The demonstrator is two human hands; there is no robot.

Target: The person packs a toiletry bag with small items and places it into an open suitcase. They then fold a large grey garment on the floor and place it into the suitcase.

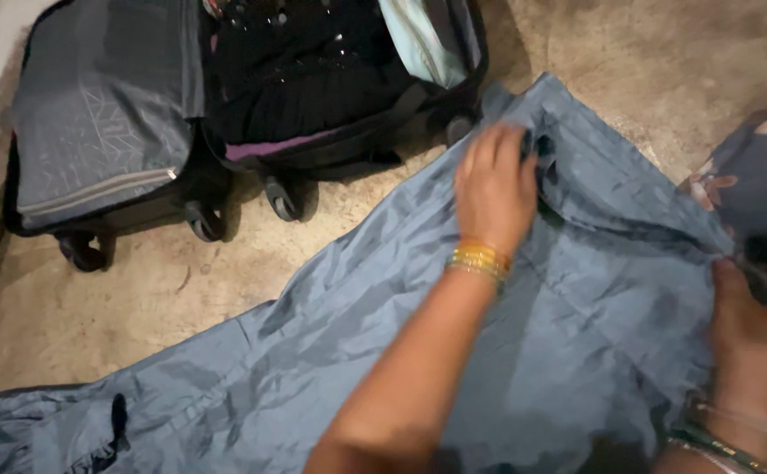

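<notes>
Two hands point(493, 189) point(748, 329) press blue cloth point(331, 351) beside open suitcase point(107, 114).

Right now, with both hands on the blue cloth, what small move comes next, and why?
Probably sweep the left hand along the blue cloth toward its far end. The cloth lies spread on the floor with creases, the left hand rests flat near its top edge, and the right hand pins the right edge.

An open wheeled suitcase point(225, 114) lies on the bare concrete floor point(93, 298), its grey zipped lid half point(102, 105) flat to the left. The other half is packed with black clothing point(304, 61), with a pale blue folded piece point(418, 39) at its right edge. A dark floral-patterned cloth point(765, 167) sits far right.
</notes>
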